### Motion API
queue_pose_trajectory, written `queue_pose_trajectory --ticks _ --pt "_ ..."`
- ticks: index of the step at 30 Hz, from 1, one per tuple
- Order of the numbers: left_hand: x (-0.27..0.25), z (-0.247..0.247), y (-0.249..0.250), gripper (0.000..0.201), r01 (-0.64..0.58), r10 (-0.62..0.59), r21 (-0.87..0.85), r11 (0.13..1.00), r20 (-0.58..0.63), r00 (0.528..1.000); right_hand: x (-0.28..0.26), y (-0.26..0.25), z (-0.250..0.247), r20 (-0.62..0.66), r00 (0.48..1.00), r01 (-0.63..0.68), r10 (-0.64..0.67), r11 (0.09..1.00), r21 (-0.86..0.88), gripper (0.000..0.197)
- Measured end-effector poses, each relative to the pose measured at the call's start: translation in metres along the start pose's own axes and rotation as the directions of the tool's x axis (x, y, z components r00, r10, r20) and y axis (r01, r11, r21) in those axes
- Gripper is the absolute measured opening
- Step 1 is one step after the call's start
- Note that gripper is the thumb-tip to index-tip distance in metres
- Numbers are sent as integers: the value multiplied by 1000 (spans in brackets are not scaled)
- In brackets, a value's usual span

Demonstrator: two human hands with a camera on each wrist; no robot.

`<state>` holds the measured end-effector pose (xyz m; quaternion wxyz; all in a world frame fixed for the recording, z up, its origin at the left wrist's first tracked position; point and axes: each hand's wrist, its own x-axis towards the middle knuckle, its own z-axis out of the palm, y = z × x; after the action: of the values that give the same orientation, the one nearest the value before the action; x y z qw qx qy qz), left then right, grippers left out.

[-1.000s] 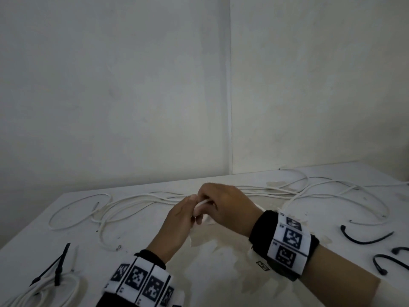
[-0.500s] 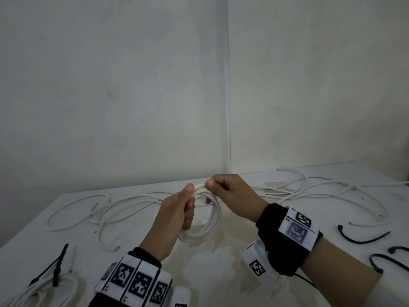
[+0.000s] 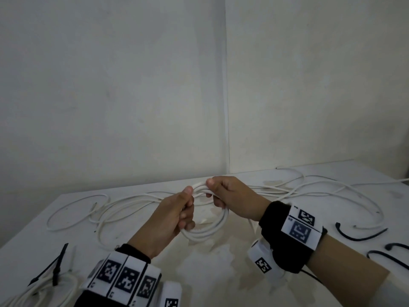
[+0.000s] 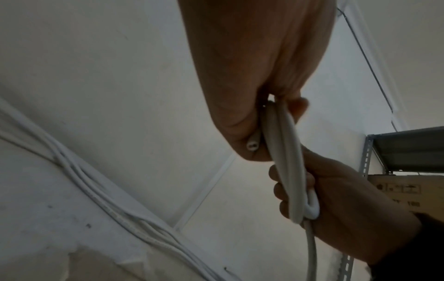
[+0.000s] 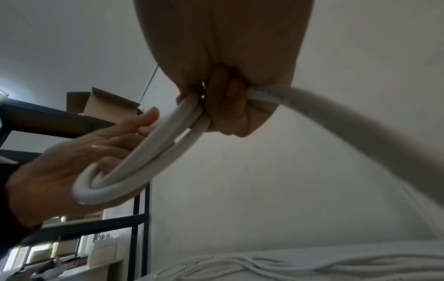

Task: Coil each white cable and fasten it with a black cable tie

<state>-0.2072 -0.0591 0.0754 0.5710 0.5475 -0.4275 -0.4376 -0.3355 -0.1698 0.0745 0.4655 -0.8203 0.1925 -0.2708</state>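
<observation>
A white cable coil (image 3: 210, 229) of a few loops hangs above the table's middle, held between both hands. My left hand (image 3: 186, 209) grips the coil's left side, thumb on top; the cable's cut end (image 4: 251, 146) pokes out under the palm. My right hand (image 3: 218, 192) pinches the top of the loops, its fingers curled round the cable (image 5: 168, 140). A loose strand (image 5: 336, 121) runs off from the right hand toward the table. Black cable ties (image 3: 360, 234) lie at the right.
More loose white cables (image 3: 93, 209) sprawl across the back of the white table (image 3: 210, 273). A tied white coil with a black tie (image 3: 56, 271) lies at the front left. Walls meet in a corner right behind the table. Shelving (image 5: 72, 121) stands off to the side.
Both hands have lifted off the table with the cable, and a coil of loops now hangs between them. Over the last half second they hardly moved.
</observation>
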Motion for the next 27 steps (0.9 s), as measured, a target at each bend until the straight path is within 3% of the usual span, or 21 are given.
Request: queue_pose_trajectory --ticks 6,10,14,17,20,27 --pt "5 13 -3 44 -40 49 41 998 -250 967 -2 9 15 -122 991 44 -46 999 -22 33" --pt "6 16 -6 45 -64 82 71 995 -309 947 -7 11 29 -212 977 28 -6 994 101 33" --pt "4 11 -11 42 -39 38 -2 999 -209 977 -6 5 28 -156 983 -34 93 938 345 34" --pt "0 7 -15 41 -19 10 -77 997 -113 993 -3 8 26 -136 988 -38 77 961 273 34" --pt "-1 5 -14 40 12 -13 -35 999 -37 999 -4 14 25 -124 989 -50 83 968 247 33" --pt "2 12 -17 40 47 -43 71 996 -51 998 -10 16 19 -153 986 -44 69 985 165 35"
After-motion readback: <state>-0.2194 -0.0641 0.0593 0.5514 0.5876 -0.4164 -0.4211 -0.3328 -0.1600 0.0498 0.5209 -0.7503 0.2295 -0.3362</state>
